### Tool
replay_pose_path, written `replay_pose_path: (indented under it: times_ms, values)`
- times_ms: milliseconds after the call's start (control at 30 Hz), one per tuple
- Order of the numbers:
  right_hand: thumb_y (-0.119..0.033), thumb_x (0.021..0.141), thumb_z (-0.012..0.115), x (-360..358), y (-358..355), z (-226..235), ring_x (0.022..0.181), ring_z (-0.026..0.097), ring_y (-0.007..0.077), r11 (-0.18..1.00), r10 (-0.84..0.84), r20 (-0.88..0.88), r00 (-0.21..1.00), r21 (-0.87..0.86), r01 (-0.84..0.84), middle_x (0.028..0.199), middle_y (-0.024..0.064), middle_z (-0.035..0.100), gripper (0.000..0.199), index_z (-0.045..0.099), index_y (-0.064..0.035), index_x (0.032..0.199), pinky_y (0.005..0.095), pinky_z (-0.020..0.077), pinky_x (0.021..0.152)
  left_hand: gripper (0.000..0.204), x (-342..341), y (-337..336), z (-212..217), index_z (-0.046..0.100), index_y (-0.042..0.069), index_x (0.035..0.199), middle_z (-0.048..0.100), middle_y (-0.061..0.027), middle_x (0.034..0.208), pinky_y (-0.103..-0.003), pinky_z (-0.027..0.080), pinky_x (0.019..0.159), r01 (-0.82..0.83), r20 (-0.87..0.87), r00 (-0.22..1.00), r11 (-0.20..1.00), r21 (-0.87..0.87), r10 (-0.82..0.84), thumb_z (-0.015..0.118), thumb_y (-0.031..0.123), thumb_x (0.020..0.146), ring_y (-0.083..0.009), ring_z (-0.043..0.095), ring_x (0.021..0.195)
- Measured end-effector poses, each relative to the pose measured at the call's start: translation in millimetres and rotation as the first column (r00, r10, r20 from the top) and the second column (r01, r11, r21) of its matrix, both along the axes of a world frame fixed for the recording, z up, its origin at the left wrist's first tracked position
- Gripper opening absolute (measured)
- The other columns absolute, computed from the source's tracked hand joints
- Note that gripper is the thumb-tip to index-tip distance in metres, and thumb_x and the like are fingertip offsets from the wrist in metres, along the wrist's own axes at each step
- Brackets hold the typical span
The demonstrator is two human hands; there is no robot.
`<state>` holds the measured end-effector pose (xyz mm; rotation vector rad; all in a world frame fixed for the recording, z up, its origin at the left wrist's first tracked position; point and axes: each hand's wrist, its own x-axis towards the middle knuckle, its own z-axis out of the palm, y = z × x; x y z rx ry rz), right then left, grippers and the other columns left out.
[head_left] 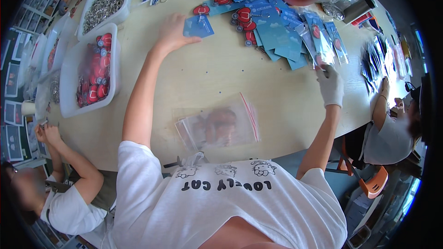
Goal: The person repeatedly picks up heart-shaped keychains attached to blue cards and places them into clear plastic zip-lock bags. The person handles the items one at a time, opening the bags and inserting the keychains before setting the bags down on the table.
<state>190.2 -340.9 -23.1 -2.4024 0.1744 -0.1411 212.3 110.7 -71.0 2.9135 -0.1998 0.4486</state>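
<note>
My bare left hand (171, 33) is at the far side of the table, its fingers and thumb around the left and lower edges of a small blue card (198, 27). A red keychain charm (201, 9) lies against that card's top. To the right, my right hand (330, 85) wears a pale glove. Its fingertips close on the lower end of a clear plastic bag (324, 54) at the edge of the card pile. Between my arms, near my body, several clear zip bags (217, 126) lie flat on the table.
Blue cards (279, 32) with red charms are piled at the far middle. At left stand a white bin of red charms (115, 71) and a bin of metal rings (125, 11). A dark cylinder (359, 9) stands far right. People sit at both sides, beside an orange chair (374, 183).
</note>
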Motion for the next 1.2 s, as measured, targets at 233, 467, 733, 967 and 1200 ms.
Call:
replay_pose_path:
  times_ms: [233, 467, 733, 967, 1200]
  values:
    - [-0.038, 0.084, 0.064, 39.7, 173.5, -17.4, 0.096, 0.062, 0.0351, 0.79, 0.599, 0.025, 0.8, 0.145, -0.596, 0.104, 0.0194, 0.064, 0.05, 0.054, -0.003, 0.117, 0.0389, 0.0476, 0.083, 0.065, -1.7, -0.2, -20.4, 0.055, 0.004, 0.106, 0.059, -0.0151, 0.1, -0.042, 0.044, 0.086, 0.024, 0.112, 0.994, 0.949, -0.314, 0.012, 0.085, 0.038, 0.06, -0.0343, 0.055, 0.097]
    - [-0.031, 0.083, 0.062, 83.6, 257.1, -31.4, 0.092, 0.064, 0.0344, 0.729, 0.666, -0.037, 0.745, 0.244, -0.64, 0.099, 0.0198, 0.067, 0.041, 0.062, -0.0009, 0.111, 0.0376, 0.0484, 0.082, 0.038, -6.7, -9.2, -23.7, 0.052, 0.003, 0.108, 0.061, -0.0049, 0.096, -0.025, 0.045, 0.073, 0.003, -0.031, 0.998, 0.496, -0.868, -0.059, 0.074, 0.012, 0.079, -0.011, 0.057, 0.084]
    - [-0.004, 0.086, 0.055, 71.6, 231.3, 95.4, 0.08, 0.06, 0.0055, 0.521, 0.776, 0.321, 0.543, 0.159, -0.839, 0.09, 0.0057, 0.07, 0.026, 0.064, 0.0029, 0.11, 0.0214, 0.0506, 0.075, 0.028, -38.4, -13.1, 24.9, 0.052, 0.002, 0.119, 0.061, -0.0078, 0.111, -0.024, 0.043, 0.085, 0.125, 0.231, 0.937, -0.364, -0.923, -0.264, 0.047, 0.016, 0.095, -0.0132, 0.055, 0.105]
    - [-0.011, 0.088, 0.058, 74.6, 215.2, 92.1, 0.087, 0.061, 0.0077, 0.498, 0.863, 0.063, 0.501, 0.059, -0.865, 0.098, 0.0069, 0.069, 0.031, 0.061, 0.0026, 0.115, 0.0195, 0.0478, 0.082, 0.053, -45.1, -32.0, 57.1, 0.052, 0.0, 0.123, 0.062, -0.0078, 0.114, -0.03, 0.047, 0.088, -0.199, 0.016, 0.741, -0.242, -0.95, -0.672, 0.043, 0.046, 0.097, -0.015, 0.06, 0.104]
    - [-0.032, 0.089, 0.063, 62.0, 191.8, 28.7, 0.09, 0.062, 0.0168, 0.479, 0.71, 0.347, 0.612, 0.399, -0.782, 0.1, 0.0111, 0.068, 0.047, 0.056, 0.0014, 0.12, 0.0287, 0.0482, 0.082, 0.023, -55.4, -74.1, 65.4, 0.061, 0.004, 0.11, 0.064, -0.0035, 0.108, -0.027, 0.047, 0.086, -0.079, 0.035, 0.926, -0.286, -0.955, -0.376, 0.053, 0.021, 0.096, -0.0096, 0.06, 0.099]
